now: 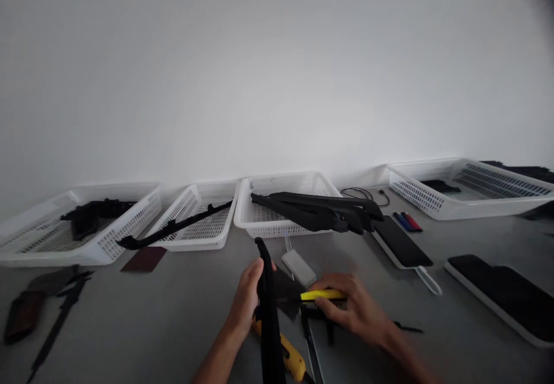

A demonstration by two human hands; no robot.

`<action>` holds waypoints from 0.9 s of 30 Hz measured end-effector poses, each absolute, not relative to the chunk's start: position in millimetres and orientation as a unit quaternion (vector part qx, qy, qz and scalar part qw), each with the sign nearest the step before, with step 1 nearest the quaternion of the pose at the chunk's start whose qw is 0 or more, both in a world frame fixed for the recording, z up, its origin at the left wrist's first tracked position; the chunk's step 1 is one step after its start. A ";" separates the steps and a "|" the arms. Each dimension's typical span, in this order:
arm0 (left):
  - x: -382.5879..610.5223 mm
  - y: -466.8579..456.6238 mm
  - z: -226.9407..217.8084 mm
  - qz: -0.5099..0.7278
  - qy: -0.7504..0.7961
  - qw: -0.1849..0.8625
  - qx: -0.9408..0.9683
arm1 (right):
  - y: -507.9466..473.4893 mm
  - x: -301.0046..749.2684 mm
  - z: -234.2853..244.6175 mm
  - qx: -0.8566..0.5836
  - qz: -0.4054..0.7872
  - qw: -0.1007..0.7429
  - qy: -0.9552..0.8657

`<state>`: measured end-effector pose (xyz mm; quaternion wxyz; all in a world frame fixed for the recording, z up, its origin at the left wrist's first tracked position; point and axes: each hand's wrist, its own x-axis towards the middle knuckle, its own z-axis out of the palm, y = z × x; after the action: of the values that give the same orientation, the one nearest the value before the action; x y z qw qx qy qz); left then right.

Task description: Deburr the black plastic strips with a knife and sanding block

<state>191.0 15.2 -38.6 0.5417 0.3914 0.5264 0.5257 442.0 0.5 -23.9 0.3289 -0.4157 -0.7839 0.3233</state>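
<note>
My left hand (246, 300) is closed around a long black strip-like part (268, 315) that runs from near the basket down to the bottom edge. My right hand (352, 312) pinches a small yellow tool (322, 295), its tip against a dark flat piece (285, 294) beside the black part. A yellow-handled tool (291, 360) lies on the grey table under my left wrist. A small grey block (299, 267) sits just beyond my hands.
Several white mesh baskets line the wall: one (101, 245) with a black part, one (216, 237) with a long black strip, one (249, 219) with several black wiper-like arms, one (433, 205) at right. Phones (400, 243), a tablet (502, 297), lighters (407, 221), dark pieces at left.
</note>
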 end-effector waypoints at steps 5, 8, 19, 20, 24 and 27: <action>187.8 12.1 -38.9 0.510 0.508 0.568 0.399 | 6.0 439.4 -29.6 -0.471 0.317 0.351 -0.744; 189.5 7.0 -34.6 0.485 0.458 0.602 0.439 | 10.5 441.3 -35.4 -0.501 0.297 0.385 -0.716; 190.1 11.8 -38.1 0.514 0.518 0.539 0.421 | 8.2 439.9 -37.1 -0.489 0.282 0.413 -0.714; 189.1 12.9 -38.8 0.521 0.521 0.532 0.416 | 7.1 438.8 -36.6 -0.480 0.292 0.403 -0.722; 188.0 16.2 -41.7 0.542 0.533 0.520 0.389 | 2.9 435.7 -34.9 -0.437 0.324 0.360 -0.758; 188.9 17.0 -42.5 0.552 0.538 0.515 0.375 | 1.3 436.3 -32.2 -0.418 0.337 0.336 -0.774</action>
<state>188.9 17.0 -42.5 0.5147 0.3753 0.5379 0.5522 436.3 1.3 -32.2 0.3358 -0.4184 -0.7735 0.3374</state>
